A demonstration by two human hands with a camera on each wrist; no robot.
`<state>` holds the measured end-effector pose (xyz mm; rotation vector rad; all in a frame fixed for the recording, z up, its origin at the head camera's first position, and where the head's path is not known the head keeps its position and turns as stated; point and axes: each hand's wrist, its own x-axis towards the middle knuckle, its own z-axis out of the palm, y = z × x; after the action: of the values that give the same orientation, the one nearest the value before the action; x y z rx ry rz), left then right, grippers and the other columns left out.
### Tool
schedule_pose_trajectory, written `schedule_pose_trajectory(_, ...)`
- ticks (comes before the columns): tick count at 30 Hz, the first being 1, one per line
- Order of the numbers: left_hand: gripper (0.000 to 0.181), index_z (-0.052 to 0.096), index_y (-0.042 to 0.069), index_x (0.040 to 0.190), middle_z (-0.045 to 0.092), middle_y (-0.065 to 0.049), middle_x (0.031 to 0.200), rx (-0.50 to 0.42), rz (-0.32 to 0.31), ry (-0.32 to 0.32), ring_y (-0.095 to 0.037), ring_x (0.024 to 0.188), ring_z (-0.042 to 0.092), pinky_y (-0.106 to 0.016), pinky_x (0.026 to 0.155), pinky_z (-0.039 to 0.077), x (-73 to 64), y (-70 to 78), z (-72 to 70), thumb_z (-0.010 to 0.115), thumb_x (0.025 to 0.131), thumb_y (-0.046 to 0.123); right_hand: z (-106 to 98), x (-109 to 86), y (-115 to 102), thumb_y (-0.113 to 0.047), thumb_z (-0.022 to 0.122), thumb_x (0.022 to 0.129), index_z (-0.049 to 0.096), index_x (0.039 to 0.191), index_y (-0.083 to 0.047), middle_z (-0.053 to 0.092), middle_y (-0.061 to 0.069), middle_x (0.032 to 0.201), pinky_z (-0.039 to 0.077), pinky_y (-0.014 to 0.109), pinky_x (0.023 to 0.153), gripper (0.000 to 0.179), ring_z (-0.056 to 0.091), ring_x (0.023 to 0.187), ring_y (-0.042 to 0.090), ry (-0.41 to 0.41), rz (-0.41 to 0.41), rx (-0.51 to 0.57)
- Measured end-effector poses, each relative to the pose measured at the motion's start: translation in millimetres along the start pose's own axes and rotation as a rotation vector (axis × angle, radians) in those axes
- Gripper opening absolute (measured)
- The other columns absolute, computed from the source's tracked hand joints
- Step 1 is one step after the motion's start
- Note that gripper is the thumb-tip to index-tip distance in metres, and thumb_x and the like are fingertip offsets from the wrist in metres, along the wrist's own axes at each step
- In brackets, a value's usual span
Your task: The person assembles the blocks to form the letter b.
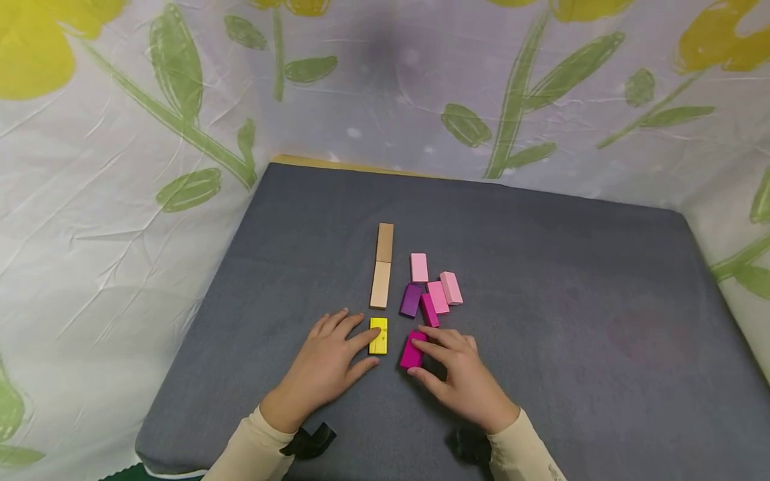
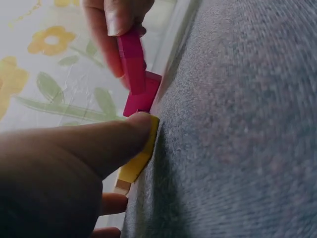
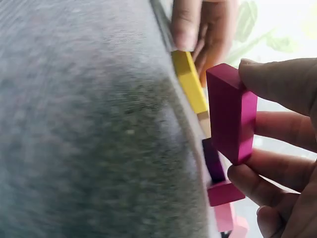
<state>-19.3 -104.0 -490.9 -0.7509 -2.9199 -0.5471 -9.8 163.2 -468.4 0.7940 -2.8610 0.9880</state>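
Observation:
My right hand pinches a magenta block between thumb and fingers. The right wrist view shows this magenta block held up off the grey surface. My left hand lies spread beside a yellow block, its index fingertip touching the top. In the left wrist view the thumb reaches along the yellow block. Beyond the yellow block, two tan wooden blocks form a line end to end: a nearer one and a farther one.
Right of the line lie a purple block, another magenta block, a pink block and two light pink blocks, one farther and one at the right. A flower-patterned curtain hangs behind the grey-covered table.

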Motion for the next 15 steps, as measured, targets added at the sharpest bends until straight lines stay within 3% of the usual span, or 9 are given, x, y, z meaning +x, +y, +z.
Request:
schedule_pose_trajectory(4,0.04,0.075,0.026,0.132,0.068,-0.009,0.138,0.016,0.02,0.048,-0.041,0.134,0.058,-0.064,0.11,0.044,5.4,-2.0,1.1,0.075,0.097,0.045,2,1.2,2,-0.031,0.09,0.085,0.077,0.128,-0.01,0.067,0.007,0.141,0.042,0.046,0.097,0.049,0.061,0.128,0.024,-0.021,0.002,-0.011)
schedule_pose_trajectory(9,0.038,0.077,0.022,0.128,0.071,-0.007,0.132,0.002,0.058,0.115,-0.041,0.127,0.062,-0.062,0.107,0.047,4.7,-4.4,3.1,0.08,0.094,0.039,6,-5.0,1,-0.032,0.089,0.086,0.077,0.128,-0.012,0.067,0.005,0.141,0.042,0.045,0.097,0.048,0.061,0.129,0.023,-0.045,0.009,0.004)
schedule_pose_trajectory(15,0.038,0.077,0.02,0.129,0.074,-0.004,0.13,-0.044,0.02,0.091,-0.038,0.127,0.064,-0.065,0.108,0.046,2.4,-5.4,1.3,0.08,0.094,0.036,11,-11.5,1,-0.032,0.089,0.087,0.077,0.128,-0.016,0.065,-0.003,0.145,0.048,0.043,0.099,0.045,0.061,0.127,0.016,-0.095,-0.006,0.052)
